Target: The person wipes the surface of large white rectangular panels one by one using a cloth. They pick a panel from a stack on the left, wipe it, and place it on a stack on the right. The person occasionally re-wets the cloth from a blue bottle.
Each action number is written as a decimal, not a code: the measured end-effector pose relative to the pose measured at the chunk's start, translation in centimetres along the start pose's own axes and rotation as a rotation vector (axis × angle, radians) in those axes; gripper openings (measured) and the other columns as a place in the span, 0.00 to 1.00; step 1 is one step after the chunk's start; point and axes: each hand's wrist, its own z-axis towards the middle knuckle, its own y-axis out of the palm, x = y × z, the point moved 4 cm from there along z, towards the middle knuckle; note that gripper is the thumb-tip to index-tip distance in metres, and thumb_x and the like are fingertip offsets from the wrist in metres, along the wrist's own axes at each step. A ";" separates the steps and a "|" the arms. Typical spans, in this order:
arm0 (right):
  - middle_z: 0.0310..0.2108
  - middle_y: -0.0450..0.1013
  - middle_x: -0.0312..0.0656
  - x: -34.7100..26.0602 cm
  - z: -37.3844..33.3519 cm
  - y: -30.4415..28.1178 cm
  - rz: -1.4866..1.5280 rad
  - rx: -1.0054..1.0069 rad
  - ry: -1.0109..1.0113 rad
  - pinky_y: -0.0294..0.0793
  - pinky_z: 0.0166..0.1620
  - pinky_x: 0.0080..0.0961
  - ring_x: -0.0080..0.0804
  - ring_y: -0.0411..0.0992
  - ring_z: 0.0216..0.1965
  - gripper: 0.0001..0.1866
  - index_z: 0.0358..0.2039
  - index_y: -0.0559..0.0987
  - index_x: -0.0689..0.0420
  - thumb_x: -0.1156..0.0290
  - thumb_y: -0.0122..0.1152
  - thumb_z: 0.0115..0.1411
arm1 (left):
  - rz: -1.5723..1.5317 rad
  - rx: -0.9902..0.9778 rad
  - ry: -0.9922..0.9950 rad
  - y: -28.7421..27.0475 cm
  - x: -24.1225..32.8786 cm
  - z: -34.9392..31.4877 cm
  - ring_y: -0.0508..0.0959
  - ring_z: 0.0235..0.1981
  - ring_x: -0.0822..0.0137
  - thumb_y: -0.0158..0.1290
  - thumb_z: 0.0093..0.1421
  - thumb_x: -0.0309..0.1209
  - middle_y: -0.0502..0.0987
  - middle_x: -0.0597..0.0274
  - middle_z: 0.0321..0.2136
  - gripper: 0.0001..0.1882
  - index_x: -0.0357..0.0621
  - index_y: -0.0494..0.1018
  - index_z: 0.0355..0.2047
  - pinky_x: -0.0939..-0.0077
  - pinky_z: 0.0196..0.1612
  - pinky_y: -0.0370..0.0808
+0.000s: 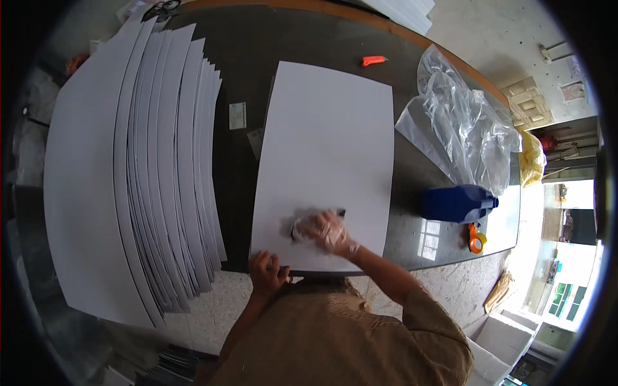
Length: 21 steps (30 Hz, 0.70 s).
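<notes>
A large white sheet [328, 135] lies lengthwise in front of me on a dark, glossy table [244, 51]. At its near left corner is my left hand [267, 273], bare, its fingers curled over the edge. A small dark patch shows beside those fingertips. My right hand [327, 231], in a thin see-through glove, is closed and pressed low on the sheet. Dark ends stick out on both sides of that hand, but its fingers hide most of what it holds.
Left stands a tall fanned stack of white sheets [87, 174]. Rightward lie crumpled clear plastic [460, 122], a blue jug [454, 203] and an orange tape roll [475, 239]. An orange cutter [373, 60] is beyond the sheet; a small paper card [237, 116] lies left of it.
</notes>
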 end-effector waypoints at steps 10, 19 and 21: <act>0.42 0.74 0.49 34.2 22.6 -8.6 -0.189 0.515 0.431 0.73 0.48 0.40 0.47 0.72 0.46 0.22 0.55 0.76 0.42 0.68 0.56 0.58 | 0.117 -0.051 -0.070 -0.6 1.0 -0.8 0.67 0.53 0.46 0.53 0.61 0.51 0.65 0.48 0.50 0.25 0.45 0.68 0.50 0.46 0.52 0.69; 0.38 0.74 0.49 21.8 9.6 -5.1 -0.019 0.528 0.217 0.74 0.43 0.41 0.48 0.72 0.40 0.21 0.50 0.79 0.52 0.72 0.59 0.54 | 0.085 -0.102 -0.073 -0.4 0.5 -1.0 0.66 0.55 0.44 0.56 0.59 0.48 0.64 0.46 0.52 0.27 0.43 0.67 0.51 0.42 0.55 0.65; 0.35 0.74 0.47 12.9 1.7 -3.4 0.024 0.513 0.076 0.73 0.38 0.40 0.43 0.73 0.37 0.25 0.49 0.79 0.52 0.71 0.67 0.48 | 0.077 -0.071 -0.052 -0.3 0.6 -0.5 0.66 0.55 0.44 0.55 0.60 0.49 0.65 0.47 0.52 0.27 0.43 0.67 0.51 0.43 0.55 0.65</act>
